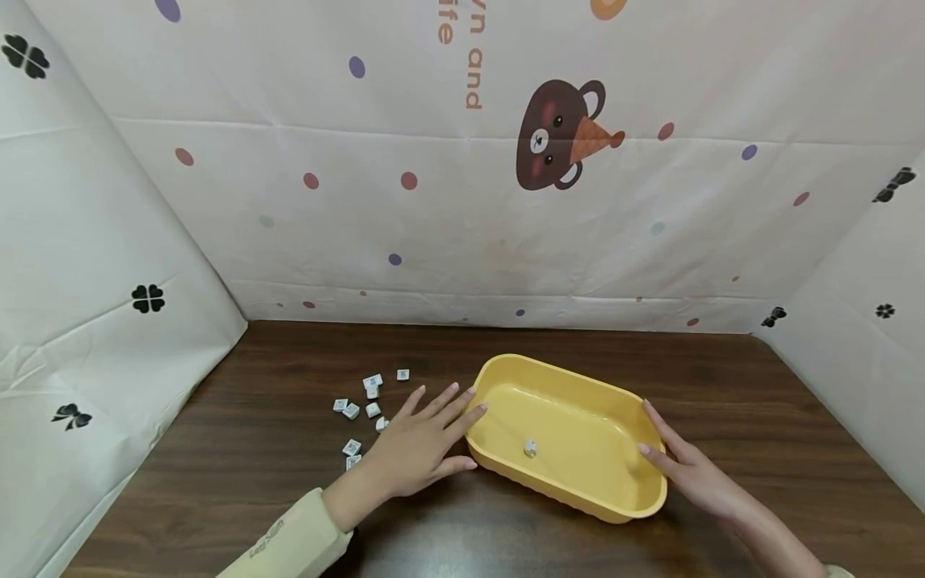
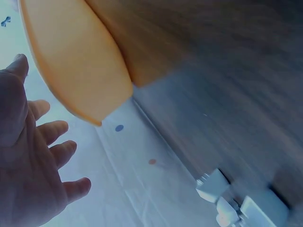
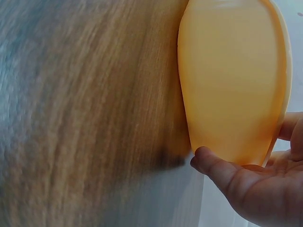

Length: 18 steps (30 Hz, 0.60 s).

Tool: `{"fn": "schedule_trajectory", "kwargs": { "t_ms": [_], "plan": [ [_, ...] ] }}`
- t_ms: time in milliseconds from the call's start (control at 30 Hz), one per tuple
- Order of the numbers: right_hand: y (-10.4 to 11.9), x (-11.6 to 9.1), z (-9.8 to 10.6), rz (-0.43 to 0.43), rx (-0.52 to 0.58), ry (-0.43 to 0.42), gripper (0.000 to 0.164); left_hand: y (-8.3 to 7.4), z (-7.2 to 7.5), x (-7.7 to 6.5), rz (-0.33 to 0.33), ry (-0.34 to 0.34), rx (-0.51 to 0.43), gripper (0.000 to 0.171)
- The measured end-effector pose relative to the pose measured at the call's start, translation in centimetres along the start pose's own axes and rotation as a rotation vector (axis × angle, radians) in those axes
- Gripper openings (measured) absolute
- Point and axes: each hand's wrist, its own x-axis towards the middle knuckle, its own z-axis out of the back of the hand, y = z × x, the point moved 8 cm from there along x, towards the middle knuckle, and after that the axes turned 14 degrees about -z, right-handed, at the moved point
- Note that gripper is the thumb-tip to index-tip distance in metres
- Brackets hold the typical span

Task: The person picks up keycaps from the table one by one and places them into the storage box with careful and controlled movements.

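Our right fingers (image 1: 666,429) grip the yellow tray (image 1: 549,486), slanting lengthwise far-left to near-right; our left fingers (image 1: 466,421) splay beside its left end.

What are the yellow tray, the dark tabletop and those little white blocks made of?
The yellow tray looks like moulded plastic: smooth, evenly coloured, softly shiny. The tabletop seems wood or wood-look laminate, slightly glossy, with streaky grain. The white blocks may be plastic: pale, hard-edged; too small to judge finish.
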Motion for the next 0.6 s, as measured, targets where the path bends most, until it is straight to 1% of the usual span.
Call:
{"fn": "schedule_trajectory", "kwargs": {
  "t_ms": [167,400,600],
  "plan": [
    [0.0,-0.1,-0.1,-0.013,-0.011,0.003,0.07,0.4,-0.1,-0.7,0.013,0.008,-0.017,0.065],
    [0.1,0.0,-0.1,0.002,0.031,0.016,0.07,1.3,0.2,-1.8,0.04,-0.025,-0.004,0.065],
    [0.1,0.0,-0.1,0.004,0.018,0.013,0.07,2.2,0.3,-2.9,0.066,-0.049,-0.006,0.066]
  ]
}}
